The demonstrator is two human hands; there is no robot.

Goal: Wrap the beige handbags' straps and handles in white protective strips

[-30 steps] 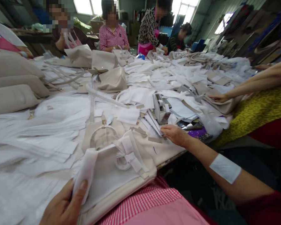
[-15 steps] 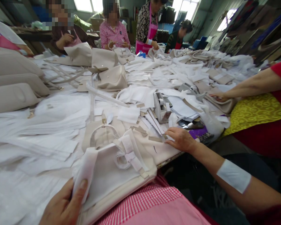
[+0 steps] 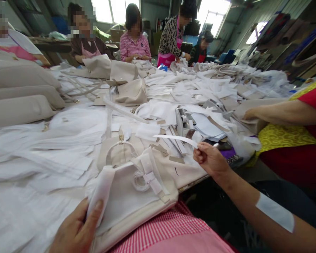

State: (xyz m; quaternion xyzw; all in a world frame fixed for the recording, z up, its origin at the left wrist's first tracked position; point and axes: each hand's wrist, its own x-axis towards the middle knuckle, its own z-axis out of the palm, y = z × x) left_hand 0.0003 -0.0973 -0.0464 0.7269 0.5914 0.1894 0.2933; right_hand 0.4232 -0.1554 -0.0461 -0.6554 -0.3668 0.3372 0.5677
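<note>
Above stacked strips, one white strip is now picked out, pinched by right hand, bag gripped by left hand.

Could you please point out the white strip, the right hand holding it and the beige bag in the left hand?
White strip (image 3: pixel 177 137): head view, middle of its free length.
Right hand (image 3: pixel 212 160): head view, middle of the hand.
Beige bag (image 3: pixel 140 219): head view, its near beige edge.

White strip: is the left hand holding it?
No, the right hand pinches the strip near one end, while the left hand grips the bag.
</note>
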